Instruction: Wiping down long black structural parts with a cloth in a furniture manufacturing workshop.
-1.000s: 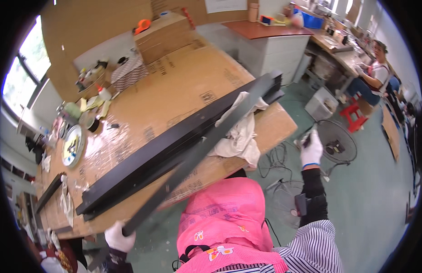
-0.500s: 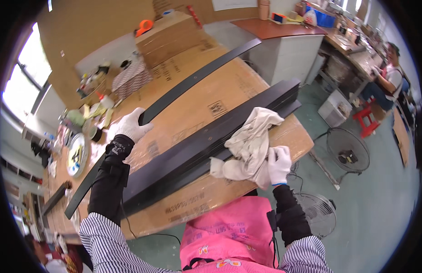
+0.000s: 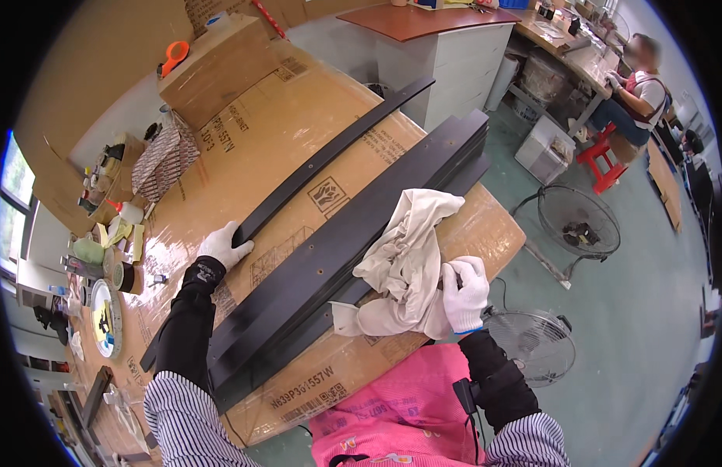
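Observation:
My left hand (image 3: 224, 245), in a white glove, is closed round a long dark curved slat (image 3: 310, 167). The slat lies across the cardboard-covered table (image 3: 259, 187), its far end extending toward the red-topped cabinet. Nearer to me lies a stack of similar dark slats (image 3: 314, 261), with small holes in the top one. A crumpled off-white cloth (image 3: 407, 257) is draped over the right part of the stack. My right hand (image 3: 463, 294), also gloved in white, is closed at the cloth's right edge, fingers curled against it.
A cardboard box (image 3: 221, 70) bearing an orange tape dispenser (image 3: 175, 57) stands at the back. Bottles and a round white tray (image 3: 106, 319) sit at the left. Two floor fans (image 3: 532, 346) stand right of the table. Farther off, a person (image 3: 641, 93) sits on a red stool (image 3: 602, 159).
My view has shifted, moving the scene left. The slat in my left hand now looks lower and flatter against the table. My right hand has stayed by the cloth, its fingers more curled.

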